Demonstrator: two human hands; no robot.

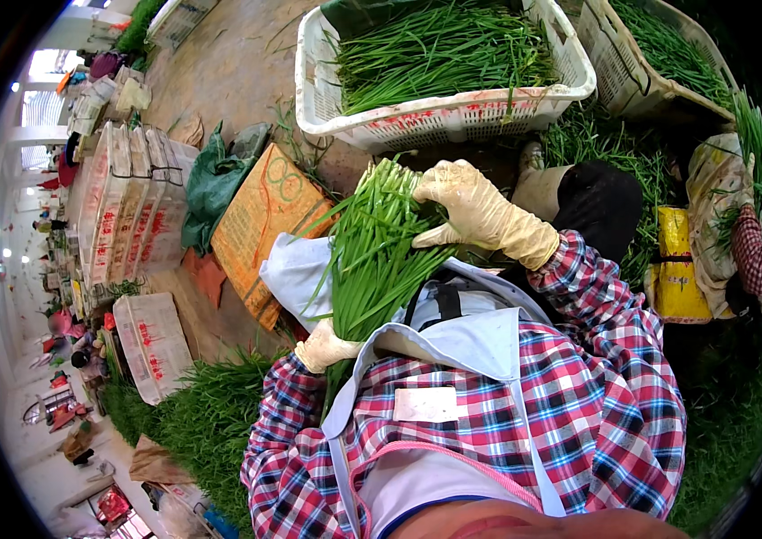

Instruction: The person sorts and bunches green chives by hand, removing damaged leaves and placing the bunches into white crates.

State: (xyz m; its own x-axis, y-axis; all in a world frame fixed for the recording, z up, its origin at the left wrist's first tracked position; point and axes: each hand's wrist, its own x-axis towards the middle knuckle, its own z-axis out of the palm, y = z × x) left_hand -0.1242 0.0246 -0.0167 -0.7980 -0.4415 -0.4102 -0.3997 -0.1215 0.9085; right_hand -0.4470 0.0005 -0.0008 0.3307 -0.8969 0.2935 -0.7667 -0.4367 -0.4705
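Note:
A thick bunch of garlic chives rests over my lap, its pale stem ends pointing toward the crate and its leaf tips toward my waist. My gloved left hand is closed around the leafy lower end. At the upper right edge of the bunch is my gloved right hand, fingers curled and thumb spread apart from them, touching the stems and leaves. A light blue apron lies under the bunch and over my plaid sleeves and shirt.
Ahead stands a white plastic crate of chives, with another crate to its right. An orange sack and stacked crates are at left. Loose chives heap beside me. A co-worker's plaid sleeve shows far right.

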